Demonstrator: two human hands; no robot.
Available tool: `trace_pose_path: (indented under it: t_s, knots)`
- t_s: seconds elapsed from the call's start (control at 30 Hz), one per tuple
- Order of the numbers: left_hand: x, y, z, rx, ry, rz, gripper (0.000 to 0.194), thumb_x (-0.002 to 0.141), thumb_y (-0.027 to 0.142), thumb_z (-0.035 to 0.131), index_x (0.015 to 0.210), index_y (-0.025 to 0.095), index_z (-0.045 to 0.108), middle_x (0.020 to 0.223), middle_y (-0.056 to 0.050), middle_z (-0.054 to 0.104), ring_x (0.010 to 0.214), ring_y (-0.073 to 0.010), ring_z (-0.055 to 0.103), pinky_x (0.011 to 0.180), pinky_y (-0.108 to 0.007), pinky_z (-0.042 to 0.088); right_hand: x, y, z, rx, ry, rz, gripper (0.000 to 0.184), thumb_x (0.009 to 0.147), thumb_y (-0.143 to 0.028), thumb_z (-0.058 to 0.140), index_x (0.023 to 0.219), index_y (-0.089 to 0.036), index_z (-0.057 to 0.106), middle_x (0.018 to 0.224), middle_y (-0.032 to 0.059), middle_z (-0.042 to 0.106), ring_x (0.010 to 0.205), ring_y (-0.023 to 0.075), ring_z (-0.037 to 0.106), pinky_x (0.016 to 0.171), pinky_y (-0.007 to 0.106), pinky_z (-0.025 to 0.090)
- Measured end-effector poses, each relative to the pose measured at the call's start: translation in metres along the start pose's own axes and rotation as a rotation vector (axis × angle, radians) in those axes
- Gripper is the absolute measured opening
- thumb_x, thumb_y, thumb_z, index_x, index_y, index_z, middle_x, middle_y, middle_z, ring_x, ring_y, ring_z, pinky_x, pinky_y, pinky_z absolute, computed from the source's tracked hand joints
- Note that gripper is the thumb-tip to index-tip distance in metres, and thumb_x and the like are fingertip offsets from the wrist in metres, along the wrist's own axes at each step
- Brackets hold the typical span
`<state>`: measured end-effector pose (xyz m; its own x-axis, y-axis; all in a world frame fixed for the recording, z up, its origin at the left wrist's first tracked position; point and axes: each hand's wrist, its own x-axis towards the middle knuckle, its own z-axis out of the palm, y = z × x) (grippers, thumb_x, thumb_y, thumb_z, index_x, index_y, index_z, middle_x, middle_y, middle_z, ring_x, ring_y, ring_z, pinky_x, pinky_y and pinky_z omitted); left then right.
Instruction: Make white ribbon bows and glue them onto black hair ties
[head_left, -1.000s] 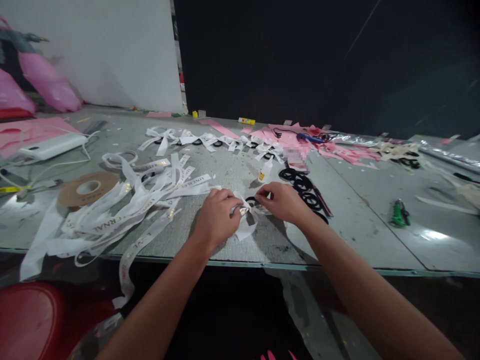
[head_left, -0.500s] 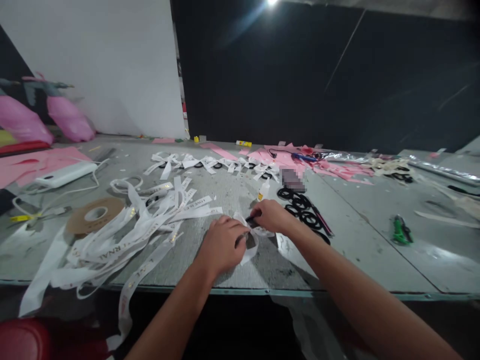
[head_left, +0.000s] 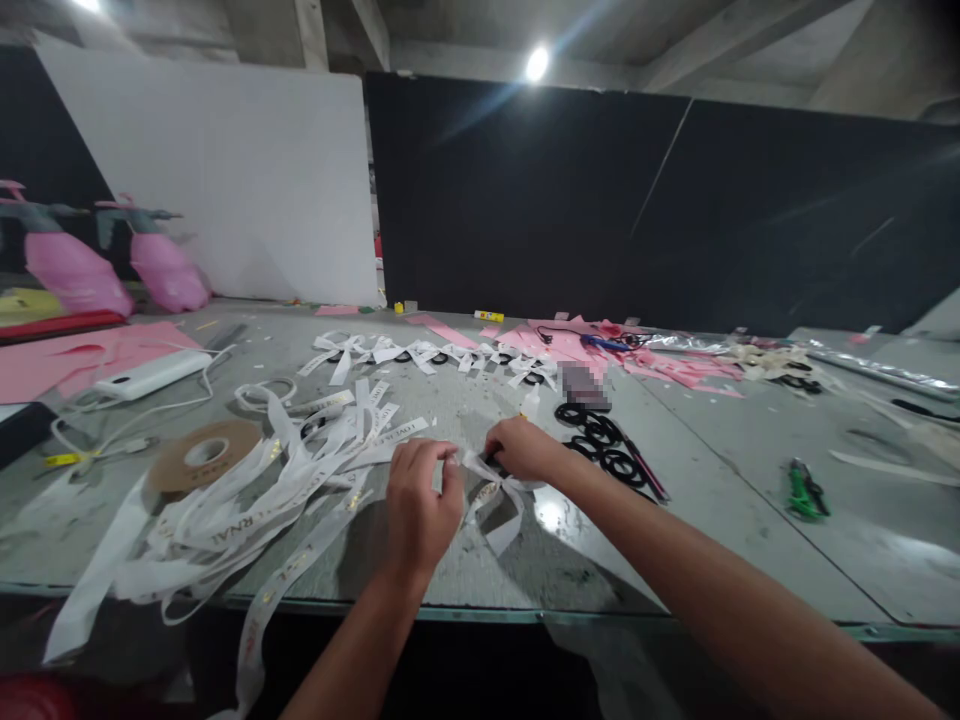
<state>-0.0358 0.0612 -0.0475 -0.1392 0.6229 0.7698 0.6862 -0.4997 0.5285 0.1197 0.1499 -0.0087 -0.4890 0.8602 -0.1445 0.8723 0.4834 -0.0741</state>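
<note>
Both hands pinch one white ribbon bow (head_left: pixel 491 495) above the near tabletop (head_left: pixel 720 500): left hand (head_left: pixel 421 505) at its left, right hand (head_left: pixel 523 448) at its far right.

A brown tape roll (head_left: pixel 204 455) is lying left on the grey table (head_left: pixel 720 520). Green clippers (head_left: pixel 806 490) are sitting far right. Pink paper scraps (head_left: pixel 577 340) and a white power bank (head_left: pixel 154 373) are resting farther back.

Black wall (head_left: pixel 600 200), grey table (head_left: pixel 712 500).
</note>
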Motion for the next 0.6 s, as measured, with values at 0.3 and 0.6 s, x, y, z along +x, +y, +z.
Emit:
trace_pose_path:
  t_s: [0.3,0.6]
  knots:
    - [0.0,0.001,-0.001,-0.001,0.049,-0.004,0.015,0.079,0.005,0.051,0.084,0.017,0.058,0.081,-0.004,0.063,0.083,-0.0195,0.056,0.079,-0.033,0.046,0.045,-0.005,-0.014,-0.167,-0.135,-0.12,0.017,0.086,-0.017,0.064,0.102,-0.013,0.071,0.103,0.0086,0.073,0.1,0.0205,0.066,0.088,0.036,0.049]
    - [0.002,0.004,-0.003,-0.01,0.062,-0.046,0.017,0.077,0.003,0.05,0.083,0.018,0.057,0.079,-0.004,0.062,0.08,-0.0189,0.055,0.076,-0.033,0.046,0.092,-0.006,-0.028,-0.31,-0.201,-0.261,0.036,0.073,-0.005,0.062,0.104,-0.017,0.075,0.102,0.0066,0.075,0.098,0.0214,0.066,0.075,0.022,0.044]
